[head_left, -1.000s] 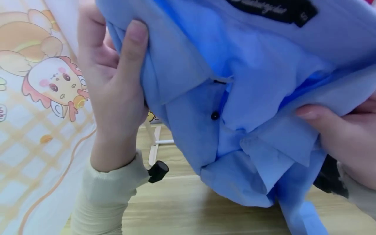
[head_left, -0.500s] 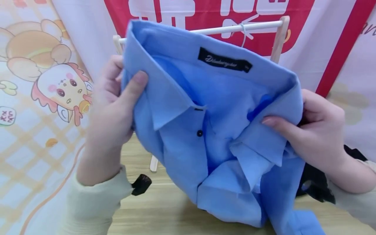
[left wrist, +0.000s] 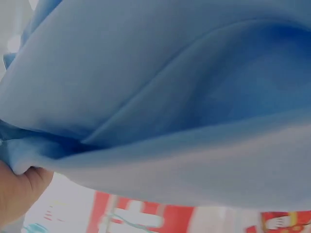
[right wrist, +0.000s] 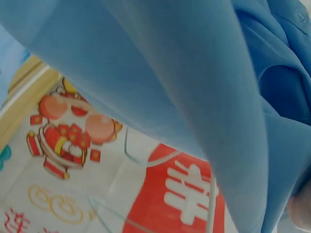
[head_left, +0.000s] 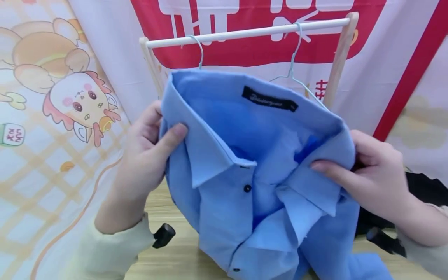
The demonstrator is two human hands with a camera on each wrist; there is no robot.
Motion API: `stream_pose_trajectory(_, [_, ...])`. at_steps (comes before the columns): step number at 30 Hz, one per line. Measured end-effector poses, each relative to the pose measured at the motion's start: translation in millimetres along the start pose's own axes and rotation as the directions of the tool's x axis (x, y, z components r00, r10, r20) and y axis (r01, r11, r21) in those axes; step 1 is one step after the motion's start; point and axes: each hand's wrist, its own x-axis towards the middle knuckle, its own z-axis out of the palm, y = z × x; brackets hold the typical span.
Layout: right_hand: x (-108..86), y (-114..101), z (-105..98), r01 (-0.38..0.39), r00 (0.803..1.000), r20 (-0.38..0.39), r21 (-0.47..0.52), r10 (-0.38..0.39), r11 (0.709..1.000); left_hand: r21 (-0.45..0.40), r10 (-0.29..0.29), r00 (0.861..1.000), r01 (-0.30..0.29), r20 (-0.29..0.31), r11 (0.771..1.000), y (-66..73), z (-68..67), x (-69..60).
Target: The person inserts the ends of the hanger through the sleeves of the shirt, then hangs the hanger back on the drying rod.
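Note:
A light blue collared shirt (head_left: 224,210) with dark buttons and a black neck label hangs between both hands, its collar spread and its front partly open. At the collar's left side my left hand (head_left: 147,151) grips the cloth, thumb on the outside. The right hand (head_left: 378,171) pinches the other side of the collar, thumb in front and fingers behind. Blue cloth (left wrist: 146,73) fills most of the left wrist view, and a hand shows at its left edge. In the right wrist view the shirt's folds (right wrist: 194,97) cover much of the frame.
Behind the shirt stands a small rack with a white rail (head_left: 245,34) and wooden posts. Two pale green wire hangers (head_left: 293,58) hang from it. A black item (head_left: 425,194) lies at the right, on the wooden tabletop (head_left: 164,260). Printed cloth (head_left: 42,163) lines the left.
The shirt now appears lower and farther off, with both hands still on the collar. The rack and its hangers have come into view behind it.

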Motion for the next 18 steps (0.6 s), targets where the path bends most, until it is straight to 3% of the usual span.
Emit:
stream_pose_trajectory(3, [12.6,-38,-6,-0.021,0.998,-0.057,-0.15,0.013,0.989,0.029,-0.012,0.996,0.009,0.092,1.0,-15.0,-3.0,-7.5])
stream_pose_trajectory(5, [18.5,-61,-9,-0.093,0.993,-0.093,-0.252,0.071,0.963,0.044,-0.001,0.989,-0.006,0.148,0.999,-20.6,-5.4,-12.2])
stream_pose_trajectory(7, [21.4,-72,-13,-0.183,0.981,-0.121,-0.288,0.154,0.94,0.051,0.013,0.981,-0.023,0.193,0.998,-24.2,-7.4,-16.6])
stream_pose_trajectory(10, [19.7,-75,-24,-0.318,0.946,-0.153,-0.262,0.286,0.911,0.051,-0.004,0.969,-0.009,0.247,0.999,-25.2,-8.7,-23.1])
stream_pose_trajectory(13, [12.0,-66,-33,-0.351,0.931,-0.152,-0.113,0.333,0.929,0.047,-0.048,0.951,0.035,0.307,0.998,-28.8,-7.8,-28.7])
stream_pose_trajectory(16, [2.7,-66,-33,-0.398,0.913,-0.151,-0.138,0.378,0.907,0.094,-0.127,0.93,0.101,0.346,0.99,-36.1,-2.7,-33.7])
stream_pose_trajectory(18, [-1.9,-69,-29,-0.429,0.902,-0.154,-0.222,0.403,0.876,0.172,-0.201,0.924,0.151,0.326,0.973,-41.6,3.3,-37.6])
